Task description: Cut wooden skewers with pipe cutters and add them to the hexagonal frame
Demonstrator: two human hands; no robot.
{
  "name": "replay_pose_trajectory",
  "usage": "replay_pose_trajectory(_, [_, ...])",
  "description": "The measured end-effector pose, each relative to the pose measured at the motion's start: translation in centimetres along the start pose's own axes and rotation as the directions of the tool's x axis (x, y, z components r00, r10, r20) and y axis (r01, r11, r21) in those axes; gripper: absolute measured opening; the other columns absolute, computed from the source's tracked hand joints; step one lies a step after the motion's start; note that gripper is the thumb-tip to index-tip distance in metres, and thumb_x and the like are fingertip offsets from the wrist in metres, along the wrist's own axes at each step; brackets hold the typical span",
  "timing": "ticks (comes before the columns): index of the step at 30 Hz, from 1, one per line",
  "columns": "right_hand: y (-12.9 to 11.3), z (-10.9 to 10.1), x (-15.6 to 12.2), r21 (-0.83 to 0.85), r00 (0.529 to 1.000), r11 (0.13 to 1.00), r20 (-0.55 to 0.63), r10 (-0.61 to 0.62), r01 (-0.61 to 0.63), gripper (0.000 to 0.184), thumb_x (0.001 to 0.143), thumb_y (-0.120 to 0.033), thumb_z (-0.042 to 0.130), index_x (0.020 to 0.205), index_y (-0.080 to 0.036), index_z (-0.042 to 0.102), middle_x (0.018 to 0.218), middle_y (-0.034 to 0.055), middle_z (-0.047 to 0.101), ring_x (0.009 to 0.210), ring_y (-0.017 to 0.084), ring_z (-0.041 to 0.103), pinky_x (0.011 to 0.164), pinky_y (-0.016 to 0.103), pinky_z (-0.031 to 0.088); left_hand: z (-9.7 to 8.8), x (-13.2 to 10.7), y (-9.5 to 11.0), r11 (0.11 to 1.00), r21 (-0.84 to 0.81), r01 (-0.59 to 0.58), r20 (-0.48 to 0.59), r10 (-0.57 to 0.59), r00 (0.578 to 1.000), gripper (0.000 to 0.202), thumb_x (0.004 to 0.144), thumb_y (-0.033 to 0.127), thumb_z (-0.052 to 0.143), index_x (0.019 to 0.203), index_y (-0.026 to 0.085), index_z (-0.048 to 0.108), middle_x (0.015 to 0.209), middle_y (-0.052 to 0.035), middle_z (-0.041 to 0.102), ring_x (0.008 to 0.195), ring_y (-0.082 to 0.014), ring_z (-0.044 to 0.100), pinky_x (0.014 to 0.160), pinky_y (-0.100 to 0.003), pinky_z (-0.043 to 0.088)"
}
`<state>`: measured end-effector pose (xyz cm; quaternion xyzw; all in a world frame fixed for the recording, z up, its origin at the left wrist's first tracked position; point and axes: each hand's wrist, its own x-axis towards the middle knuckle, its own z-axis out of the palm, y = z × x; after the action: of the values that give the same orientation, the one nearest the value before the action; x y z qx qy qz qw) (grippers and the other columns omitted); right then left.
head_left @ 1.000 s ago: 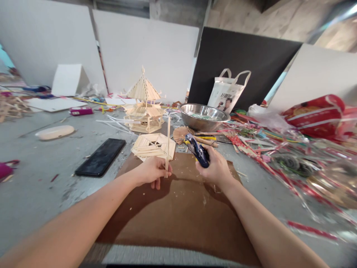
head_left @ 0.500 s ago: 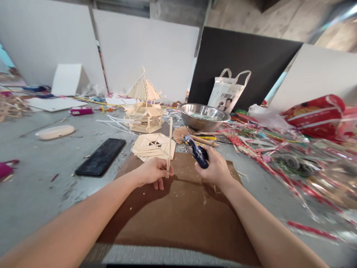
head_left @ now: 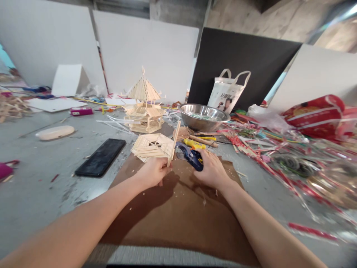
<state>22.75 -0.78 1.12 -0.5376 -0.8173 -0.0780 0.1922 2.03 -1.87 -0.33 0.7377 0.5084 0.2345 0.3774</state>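
Observation:
My left hand (head_left: 154, 171) is closed in a pinch on a thin wooden stick (head_left: 174, 141), which slants up to the right; there may be more than one stick together. My right hand (head_left: 210, 167) wraps around blue-and-yellow hand shears (head_left: 192, 156), their head pointing left toward the stick, a small gap apart. Just beyond my left hand lies a flat hexagonal panel of wooden sticks (head_left: 152, 146) with an opening in its middle. Behind it stands a stick-built pagoda model (head_left: 144, 108). A brown mat (head_left: 173, 223) lies under both hands, with small pale scraps on it.
A black phone (head_left: 100, 157) and a white oval case (head_left: 55, 132) lie at left. A metal bowl (head_left: 205, 117) stands behind the shears, near a white tote bag (head_left: 227, 91). Plastic wrappers and red strips (head_left: 259, 158) clutter the right. White and black boards rise at the back.
The stick has tilted to the right, and my left hand has turned slightly. The shears have swung left toward the stick, and their yellow part now shows.

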Motion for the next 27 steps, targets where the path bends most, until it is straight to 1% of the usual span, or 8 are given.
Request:
replay_pose_trajectory(3, [-0.1,0.1,0.0,0.001,1.000,1.000,0.023,0.007,-0.007,0.056,0.055,-0.026,0.050,0.109,-0.016,0.040,0.097,0.0085,0.054,0.090,0.023,0.048,0.078,0.034,0.033,-0.2,-0.1,0.2,0.988,0.140,-0.061,-0.108,0.076,0.991,0.020,0.076,0.020,0.032,0.080,0.015,0.052,0.048,0.0015,0.052,0.037,-0.0107,0.052,0.040,-0.019,0.038])
replay_pose_trajectory(6, [-0.4,0.1,-0.1,0.010,0.999,1.000,0.040,0.004,-0.004,0.056,0.055,-0.025,0.050,0.109,-0.016,0.039,0.098,0.0083,0.053,0.091,0.023,0.047,0.079,0.033,0.031,-0.3,-0.2,0.4,0.938,0.326,-0.115,-0.208,0.190,0.960,0.018,0.074,0.015,0.035,0.070,0.015,0.052,0.058,-0.0025,0.056,0.051,-0.0130,0.056,0.051,-0.022,0.040])
replay_pose_trajectory(8, [-0.8,0.1,-0.2,0.015,0.998,1.000,0.055,-0.012,0.011,0.057,0.055,-0.027,0.052,0.109,-0.016,0.039,0.099,0.0083,0.053,0.091,0.023,0.046,0.080,0.033,0.030,-0.2,-0.2,0.5,0.893,0.436,-0.106,-0.251,0.234,0.939,0.018,0.074,0.016,0.035,0.066,0.016,0.052,0.059,-0.0044,0.057,0.059,-0.0160,0.057,0.055,-0.024,0.039])
replay_pose_trajectory(10, [-1.3,0.0,-0.4,0.021,0.997,0.999,0.066,-0.031,0.029,0.056,0.055,-0.028,0.053,0.108,-0.016,0.039,0.098,0.0080,0.053,0.090,0.023,0.046,0.079,0.033,0.029,-0.1,-0.3,0.5,0.857,0.512,-0.054,-0.266,0.218,0.939,0.018,0.074,0.016,0.035,0.067,0.016,0.052,0.058,-0.0055,0.057,0.060,-0.0176,0.056,0.055,-0.025,0.038])
replay_pose_trajectory(12, [-1.8,-0.1,-0.5,0.031,0.996,0.998,0.067,-0.052,0.050,0.056,0.054,-0.027,0.053,0.107,-0.017,0.039,0.097,0.0076,0.053,0.089,0.022,0.046,0.078,0.032,0.029,0.0,-0.3,0.5,0.826,0.564,0.000,-0.254,0.173,0.952,0.019,0.073,0.014,0.033,0.071,0.015,0.052,0.057,-0.0063,0.057,0.056,-0.0179,0.056,0.051,-0.025,0.037])
replay_pose_trajectory(14, [-2.2,-0.2,-0.6,0.045,0.996,0.997,0.057,-0.063,0.060,0.055,0.053,-0.025,0.054,0.106,-0.017,0.040,0.097,0.0071,0.053,0.089,0.022,0.046,0.077,0.032,0.029,0.0,-0.3,0.6,0.792,0.610,0.014,-0.214,0.147,0.966,0.019,0.072,0.012,0.034,0.075,0.014,0.052,0.058,-0.0074,0.058,0.054,-0.0184,0.056,0.050,-0.025,0.036])
replay_pose_trajectory(17, [-2.6,-0.4,-0.8,0.064,0.997,0.996,0.043,-0.057,0.054,0.054,0.053,-0.024,0.053,0.105,-0.018,0.040,0.097,0.0067,0.053,0.087,0.021,0.046,0.077,0.031,0.030,0.1,-0.4,0.8,0.764,0.645,-0.008,-0.160,0.145,0.976,0.022,0.070,0.012,0.034,0.081,0.012,0.053,0.063,-0.0096,0.060,0.057,-0.0199,0.057,0.052,-0.027,0.037])
replay_pose_trajectory(27, [-2.6,-0.5,-0.8,0.023,0.997,0.999,0.058,-0.046,0.045,0.056,0.053,-0.024,0.051,0.107,-0.016,0.041,0.096,0.0075,0.055,0.087,0.022,0.048,0.076,0.031,0.031,0.0,-0.6,1.2,0.709,0.703,-0.046,-0.079,0.142,0.987,0.030,0.070,0.011,0.034,0.091,0.009,0.055,0.069,-0.0140,0.061,0.065,-0.0244,0.059,0.062,-0.033,0.042])
